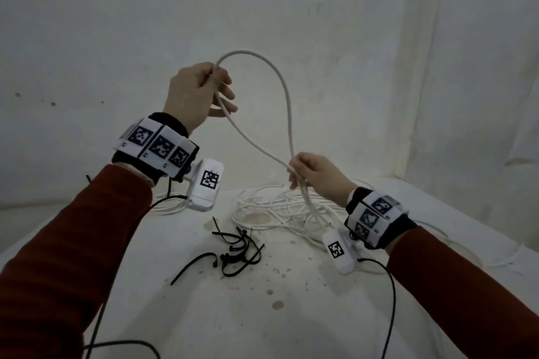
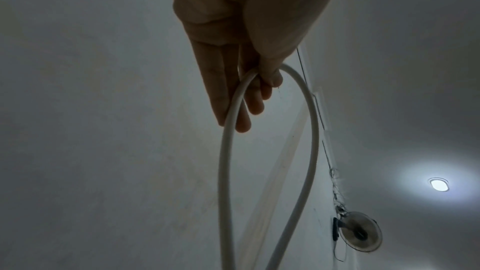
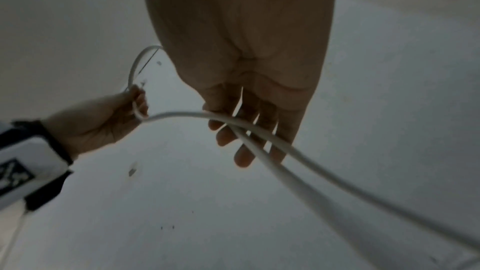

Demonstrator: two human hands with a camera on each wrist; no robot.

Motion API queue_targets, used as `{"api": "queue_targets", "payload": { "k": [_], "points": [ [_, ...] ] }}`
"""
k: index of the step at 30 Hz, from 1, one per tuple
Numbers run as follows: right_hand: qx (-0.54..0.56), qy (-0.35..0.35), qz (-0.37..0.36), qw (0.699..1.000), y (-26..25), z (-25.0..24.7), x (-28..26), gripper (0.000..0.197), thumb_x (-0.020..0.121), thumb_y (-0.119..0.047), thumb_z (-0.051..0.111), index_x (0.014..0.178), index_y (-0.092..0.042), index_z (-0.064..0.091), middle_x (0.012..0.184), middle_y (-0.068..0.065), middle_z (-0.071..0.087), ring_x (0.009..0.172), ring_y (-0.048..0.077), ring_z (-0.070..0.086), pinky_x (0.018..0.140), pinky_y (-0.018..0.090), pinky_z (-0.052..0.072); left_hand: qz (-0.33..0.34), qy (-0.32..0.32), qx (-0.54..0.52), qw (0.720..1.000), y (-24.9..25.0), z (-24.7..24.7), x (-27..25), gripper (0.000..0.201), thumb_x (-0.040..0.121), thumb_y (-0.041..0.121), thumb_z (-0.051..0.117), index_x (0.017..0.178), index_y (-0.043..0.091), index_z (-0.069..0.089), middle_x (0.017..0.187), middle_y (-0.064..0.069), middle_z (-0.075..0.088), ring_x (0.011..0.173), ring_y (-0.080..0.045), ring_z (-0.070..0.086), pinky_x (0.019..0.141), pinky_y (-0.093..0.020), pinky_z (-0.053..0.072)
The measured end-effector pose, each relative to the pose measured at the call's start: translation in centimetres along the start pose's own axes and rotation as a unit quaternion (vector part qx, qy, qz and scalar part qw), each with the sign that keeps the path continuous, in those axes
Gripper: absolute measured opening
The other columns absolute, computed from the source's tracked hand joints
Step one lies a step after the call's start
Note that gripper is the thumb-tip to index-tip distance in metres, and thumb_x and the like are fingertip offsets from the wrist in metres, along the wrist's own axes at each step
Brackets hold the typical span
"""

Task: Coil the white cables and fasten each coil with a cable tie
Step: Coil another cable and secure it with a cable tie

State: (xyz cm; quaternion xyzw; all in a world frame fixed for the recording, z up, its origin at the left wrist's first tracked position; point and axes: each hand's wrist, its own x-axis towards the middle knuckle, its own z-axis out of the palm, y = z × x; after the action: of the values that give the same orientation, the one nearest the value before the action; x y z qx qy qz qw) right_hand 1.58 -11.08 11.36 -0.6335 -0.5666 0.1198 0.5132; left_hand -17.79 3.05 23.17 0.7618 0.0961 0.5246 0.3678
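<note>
My left hand [image 1: 196, 93] pinches the white cable [image 1: 287, 105] at 11 o'clock; loop arcs to 1 | my right hand [image 1: 316, 173] grips both strands at 4 | cable ties [image 1: 237, 248] on table [image 1: 262, 315] at 6

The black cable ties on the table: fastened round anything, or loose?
Loose. The cable ties lie in an open heap on the table, none round a cable.

Smooth matt white cable [image 1: 287, 102]; glossy black plastic ties [image 1: 236, 251]; stained matt table [image 1: 262, 315].
</note>
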Motion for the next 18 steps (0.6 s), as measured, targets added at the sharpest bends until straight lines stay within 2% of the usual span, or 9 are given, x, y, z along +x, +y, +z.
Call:
{"api": "queue_targets", "payload": {
  "k": [4, 6, 8, 11, 13, 15, 18],
  "points": [
    [0.074, 0.124, -0.046, 0.988, -3.2, -0.8, 2.2, 0.02, 0.098, -0.008, 0.05, 0.079, -0.011, 0.056, 0.069, 0.009, 0.062, 0.053, 0.017, 0.061, 0.063, 0.031, 0.056, 0.043, 0.048, 0.054, 0.996, -0.9, -3.9, -0.1, 0.026, 0.1, 0.027, 0.043, 0.078, 0.021, 0.057, 0.051, 0.008, 0.053, 0.048, -0.011, 0.058, 0.058, -0.032, 0.056],
    [0.098, 0.166, -0.062, 0.979, -4.9, -1.8, 3.3, 0.017, 0.098, -0.011, 0.051, 0.082, -0.01, 0.056, 0.067, 0.007, 0.061, 0.048, 0.013, 0.057, 0.058, 0.029, 0.055, 0.056, 0.059, 0.081, 0.993, -1.4, -5.9, -0.3, 0.027, 0.1, 0.032, 0.042, 0.077, 0.025, 0.056, 0.05, 0.01, 0.049, 0.047, -0.005, 0.048, 0.058, -0.028, 0.054],
    [0.081, 0.188, -0.082, 0.975, -6.3, -2.6, 4.1, 0.014, 0.097, -0.017, 0.055, 0.087, -0.008, 0.057, 0.062, 0.005, 0.056, 0.045, 0.011, 0.05, 0.053, 0.03, 0.051, 0.055, 0.065, 0.099, 0.991, -2.0, -7.7, -0.7, 0.028, 0.1, 0.035, 0.041, 0.077, 0.026, 0.056, 0.053, 0.009, 0.044, 0.047, -0.005, 0.042, 0.056, -0.026, 0.049],
    [0.049, 0.185, -0.085, 0.978, -7.8, -3.1, 5.0, 0.019, 0.094, -0.027, 0.06, 0.086, -0.01, 0.061, 0.057, 0.001, 0.044, 0.044, 0.009, 0.037, 0.041, 0.026, 0.04, 0.034, 0.056, 0.117, 0.991, -3.1, -9.9, -1.5, 0.031, 0.101, 0.033, 0.039, 0.075, 0.029, 0.056, 0.06, 0.005, 0.041, 0.05, -0.007, 0.037, 0.054, -0.027, 0.039],
    [0.048, 0.169, -0.072, 0.982, -8.8, -2.8, 5.4, 0.02, 0.093, -0.03, 0.061, 0.082, -0.013, 0.062, 0.058, 0.0, 0.039, 0.044, 0.009, 0.03, 0.04, 0.022, 0.03, 0.018, 0.048, 0.146, 0.988, -4.0, -11.3, -2.1, 0.034, 0.1, 0.034, 0.039, 0.072, 0.032, 0.059, 0.06, 0.007, 0.043, 0.053, -0.01, 0.037, 0.055, -0.03, 0.035],
    [0.076, 0.143, -0.061, 0.985, -9.6, -2.3, 5.6, 0.019, 0.095, -0.026, 0.059, 0.079, -0.014, 0.062, 0.058, -0.002, 0.037, 0.043, 0.009, 0.027, 0.04, 0.021, 0.026, 0.0, 0.046, 0.186, 0.981, -4.6, -12.4, -2.4, 0.032, 0.099, 0.027, 0.041, 0.073, 0.032, 0.06, 0.063, 0.004, 0.046, 0.059, -0.017, 0.04, 0.06, -0.032, 0.036],
    [0.102, 0.087, -0.041, 0.99, -10.8, -0.9, 5.9, 0.018, 0.097, -0.018, 0.053, 0.082, -0.013, 0.062, 0.056, -0.004, 0.039, 0.044, 0.009, 0.025, 0.041, 0.02, 0.021, -0.011, 0.053, 0.253, 0.966, -4.5, -13.0, -2.9, 0.014, 0.095, 0.013, 0.045, 0.09, 0.021, 0.055, 0.07, 0.002, 0.051, 0.064, -0.017, 0.045, 0.068, -0.035, 0.041]
  ]
}}
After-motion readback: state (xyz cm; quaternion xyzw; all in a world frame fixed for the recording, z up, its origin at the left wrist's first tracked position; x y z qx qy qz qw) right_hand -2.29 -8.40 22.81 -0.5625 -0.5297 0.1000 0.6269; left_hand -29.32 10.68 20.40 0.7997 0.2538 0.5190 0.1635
